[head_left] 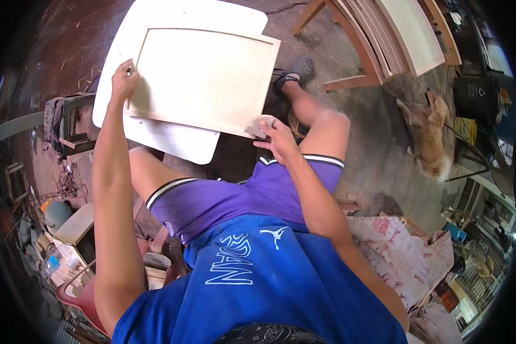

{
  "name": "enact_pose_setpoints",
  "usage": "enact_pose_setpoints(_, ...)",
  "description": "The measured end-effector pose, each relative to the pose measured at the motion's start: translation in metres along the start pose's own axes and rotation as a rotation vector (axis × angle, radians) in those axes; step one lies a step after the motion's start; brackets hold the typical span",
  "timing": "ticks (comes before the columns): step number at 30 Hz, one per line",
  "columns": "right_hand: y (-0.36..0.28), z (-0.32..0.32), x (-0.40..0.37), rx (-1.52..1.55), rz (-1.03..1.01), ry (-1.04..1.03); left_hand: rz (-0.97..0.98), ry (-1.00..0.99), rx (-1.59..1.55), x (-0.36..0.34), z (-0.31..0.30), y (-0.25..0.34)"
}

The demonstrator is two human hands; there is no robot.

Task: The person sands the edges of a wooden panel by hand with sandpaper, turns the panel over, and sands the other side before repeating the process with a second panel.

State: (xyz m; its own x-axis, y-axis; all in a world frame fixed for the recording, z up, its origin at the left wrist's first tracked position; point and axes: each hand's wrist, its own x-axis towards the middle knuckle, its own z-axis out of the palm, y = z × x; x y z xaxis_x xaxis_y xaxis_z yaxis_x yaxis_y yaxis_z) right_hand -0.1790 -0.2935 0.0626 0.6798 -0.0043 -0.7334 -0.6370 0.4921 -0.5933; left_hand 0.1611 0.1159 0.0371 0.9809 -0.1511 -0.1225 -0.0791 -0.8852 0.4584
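A pale framed panel (pixel 203 77) with a raised rim lies tilted across a white table or stool top (pixel 180 143) in front of my knees. My left hand (pixel 124 83) is closed on the panel's left edge, fingers wrapped round the rim. At the panel's near right corner, my right hand (pixel 276 137) holds a light, rounded flat pad (pixel 259 126) against the frame, thumb on top of it. The pad's underside is hidden.
Several similar panels (pixel 404 34) lean on a wooden stand at the upper right. A dog (pixel 430 137) lies on the floor at right. A dark stool (pixel 69 123) stands at left, a red chair (pixel 77 295) at lower left, and a patterned cloth (pixel 398 252) at lower right.
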Motion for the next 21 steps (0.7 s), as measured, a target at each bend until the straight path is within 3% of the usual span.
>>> enact_pose_setpoints(1,0.001,0.000,0.002,0.001,0.004,0.013,0.003,-0.012,-0.007,0.008,0.011,0.004)
enact_pose_setpoints(3,0.005,0.004,0.006,-0.078,-0.082,0.044,0.159,0.328,0.253,0.015,0.028,0.007)
enact_pose_setpoints(4,0.008,-0.001,0.010,-0.013,-0.071,0.047,0.226,0.406,0.329,0.011,0.041,0.010)
enact_pose_setpoints(5,0.007,-0.006,0.011,0.082,-0.052,0.007,0.214,0.355,0.143,0.001,0.052,0.025)
enact_pose_setpoints(7,0.010,-0.007,0.016,0.012,-0.069,-0.006,0.304,0.515,0.228,-0.036,0.092,0.070)
enact_pose_setpoints(9,0.019,-0.002,0.023,-0.003,-0.052,-0.065,0.183,0.376,0.088,-0.080,0.109,0.132)
enact_pose_setpoints(11,0.026,0.003,0.026,0.193,0.021,-0.125,0.066,0.217,0.134,-0.107,0.125,0.172)
enact_pose_setpoints(17,0.053,0.016,0.013,0.289,0.071,-0.012,0.023,0.258,0.246,-0.117,0.137,0.194)
enact_pose_setpoints(21,0.030,0.023,0.039,0.421,-0.126,0.040,-0.010,0.237,0.242,-0.116,0.133,0.201)
